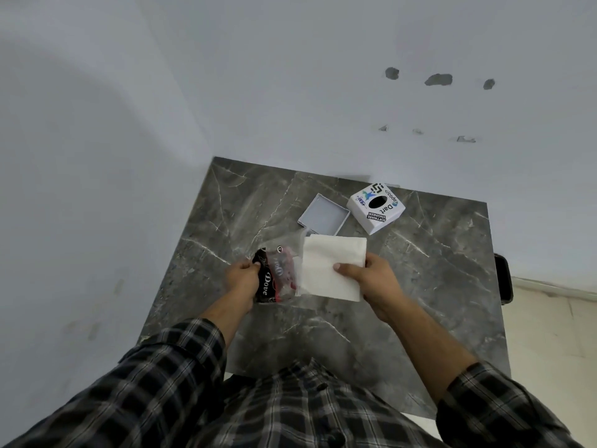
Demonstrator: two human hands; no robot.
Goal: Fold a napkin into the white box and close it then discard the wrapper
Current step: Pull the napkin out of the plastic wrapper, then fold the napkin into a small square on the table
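Observation:
My right hand (371, 279) pinches the near right edge of a white folded napkin (329, 266), held just above the marble table (420, 286). To the napkin's left, my left hand (242, 279) grips a black, red and clear wrapper (276, 274) printed "Dove". The napkin's left edge sits at the wrapper's open clear end. Behind them a shallow white tray-like box half (323, 215) lies open side up. Beside it on the right stands the white sticker-covered box part (376, 205) with a round black hole on top.
The grey marble table sits in a corner of pale walls (97, 156), with walls at its far and left sides. A dark object (504, 279) sticks out past the table's right edge. Pale floor tiles (555, 334) show to the right.

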